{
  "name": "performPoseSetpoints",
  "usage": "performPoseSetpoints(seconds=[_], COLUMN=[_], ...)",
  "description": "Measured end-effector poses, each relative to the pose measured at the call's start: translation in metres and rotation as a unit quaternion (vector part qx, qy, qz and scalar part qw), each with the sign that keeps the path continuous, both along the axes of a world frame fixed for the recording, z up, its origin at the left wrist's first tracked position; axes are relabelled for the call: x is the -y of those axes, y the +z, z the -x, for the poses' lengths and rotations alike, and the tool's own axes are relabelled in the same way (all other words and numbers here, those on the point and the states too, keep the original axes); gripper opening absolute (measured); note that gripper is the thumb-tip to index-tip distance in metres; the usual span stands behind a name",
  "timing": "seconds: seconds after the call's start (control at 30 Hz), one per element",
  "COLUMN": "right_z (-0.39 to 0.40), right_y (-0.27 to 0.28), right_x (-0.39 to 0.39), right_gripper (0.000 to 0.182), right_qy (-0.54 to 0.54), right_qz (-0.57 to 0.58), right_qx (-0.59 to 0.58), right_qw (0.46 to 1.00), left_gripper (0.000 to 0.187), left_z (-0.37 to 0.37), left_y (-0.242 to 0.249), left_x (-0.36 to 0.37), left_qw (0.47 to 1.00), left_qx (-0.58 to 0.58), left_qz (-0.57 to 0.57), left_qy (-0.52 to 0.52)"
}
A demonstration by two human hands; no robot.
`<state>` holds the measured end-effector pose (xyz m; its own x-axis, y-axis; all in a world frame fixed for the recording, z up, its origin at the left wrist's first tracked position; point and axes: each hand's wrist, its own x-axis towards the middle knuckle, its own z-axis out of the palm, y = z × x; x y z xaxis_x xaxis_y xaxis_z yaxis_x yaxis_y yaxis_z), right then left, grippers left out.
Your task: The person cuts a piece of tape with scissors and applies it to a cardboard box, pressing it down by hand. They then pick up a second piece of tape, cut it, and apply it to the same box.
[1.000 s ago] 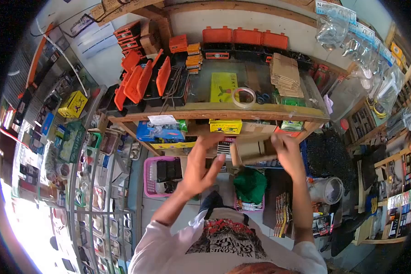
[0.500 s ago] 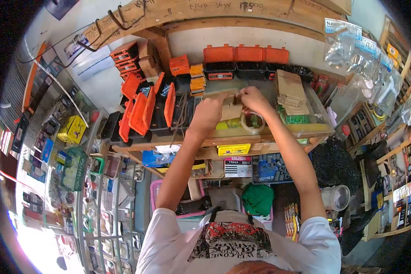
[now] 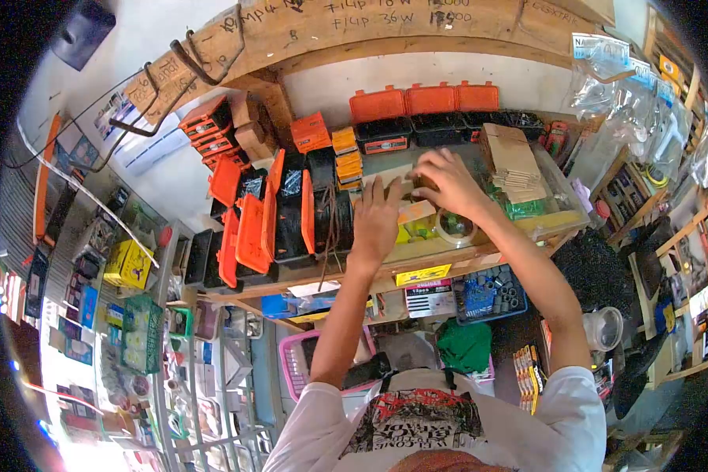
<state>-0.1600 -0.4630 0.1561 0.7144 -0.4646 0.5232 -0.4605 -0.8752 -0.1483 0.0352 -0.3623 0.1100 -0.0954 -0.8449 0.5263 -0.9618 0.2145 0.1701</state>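
My left hand [image 3: 376, 220] lies over the left part of a flat piece of brown cardboard [image 3: 417, 211], its fingers stretched out and spread. My right hand [image 3: 450, 185] is bent over the cardboard's far right side, with its fingers curved and apart; its fingertips partly hide what lies beneath them. A roll of tape [image 3: 455, 230] lies just in front of my right wrist. The cardboard rests on a glass-topped counter [image 3: 519, 226], with something yellow showing beneath the glass.
Open black cases with orange lids [image 3: 253, 234] crowd the left side; more orange-lidded cases [image 3: 431, 100] line the back. Small yellow boxes [image 3: 348, 167] are stacked left of my hands. A pile of folded cardboard [image 3: 513, 164] lies to the right. A wooden beam [image 3: 417, 23] crosses above.
My fingers were closed together at the cardboard's far edge; now both hands have opened and spread over it. The view has also shifted slightly.
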Motion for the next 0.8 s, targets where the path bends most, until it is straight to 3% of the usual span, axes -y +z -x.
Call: performPoseSetpoints(seconds=[0.17, 0.47, 0.8], right_z=[0.007, 0.008, -0.002], right_y=[-0.014, -0.015, -0.031], right_x=[0.007, -0.004, 0.000], right_gripper=[0.032, 0.016, 0.007], right_qy=[-0.002, 0.045, -0.001], right_qz=[0.021, 0.021, 0.015], right_qx=[-0.055, -0.046, -0.009], right_qw=[0.998, 0.998, 1.000], left_gripper=[0.057, 0.023, 0.021], left_z=[0.001, 0.003, 0.012], left_y=[-0.005, -0.014, -0.030], left_x=[0.004, 0.004, 0.017], left_qw=[1.000, 0.996, 0.992], left_qx=[-0.005, -0.069, -0.013], left_qz=[0.005, 0.054, 0.111], left_qy=[0.003, 0.001, 0.066])
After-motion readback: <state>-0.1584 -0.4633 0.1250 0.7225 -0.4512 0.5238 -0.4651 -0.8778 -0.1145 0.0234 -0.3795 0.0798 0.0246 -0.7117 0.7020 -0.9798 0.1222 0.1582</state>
